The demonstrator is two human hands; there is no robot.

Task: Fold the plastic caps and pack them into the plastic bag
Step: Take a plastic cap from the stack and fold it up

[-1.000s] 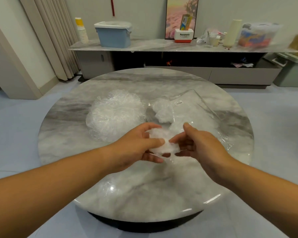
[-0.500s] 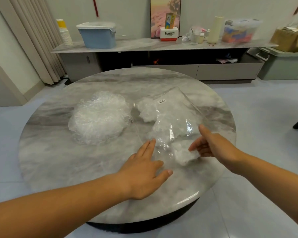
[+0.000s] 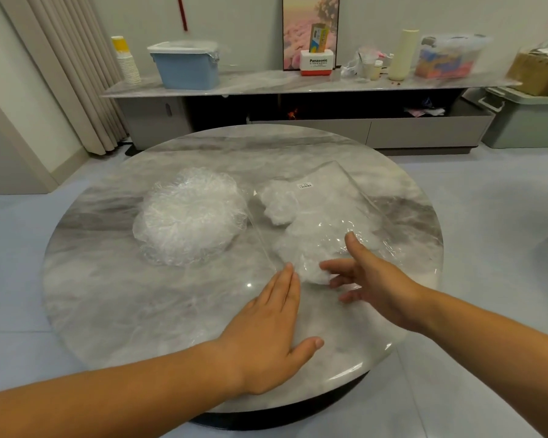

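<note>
A clear plastic bag (image 3: 336, 197) with a small white label lies flat on the round marble table (image 3: 140, 305), right of centre. Folded white caps show inside it, one wad (image 3: 279, 203) near its far end and another (image 3: 310, 263) at its near mouth. My right hand (image 3: 370, 279) reaches into the bag's mouth with fingers spread against that near wad. My left hand (image 3: 266, 330) lies flat on the table with straight fingers, fingertips at the bag's near left edge. A round stack of unfolded clear caps (image 3: 187, 216) sits to the left.
Beyond the table runs a long low sideboard (image 3: 266, 83) carrying a blue lidded bin (image 3: 185, 66), stacked paper cups (image 3: 125, 60), a red-and-white box (image 3: 316, 62) and clear containers. A grey-green crate (image 3: 529, 121) stands on the floor at the right.
My right hand has pushed the folded cap further into the bag's mouth and spread its fingers. My left hand let go of the cap earlier and now lies flat beside the bag.
</note>
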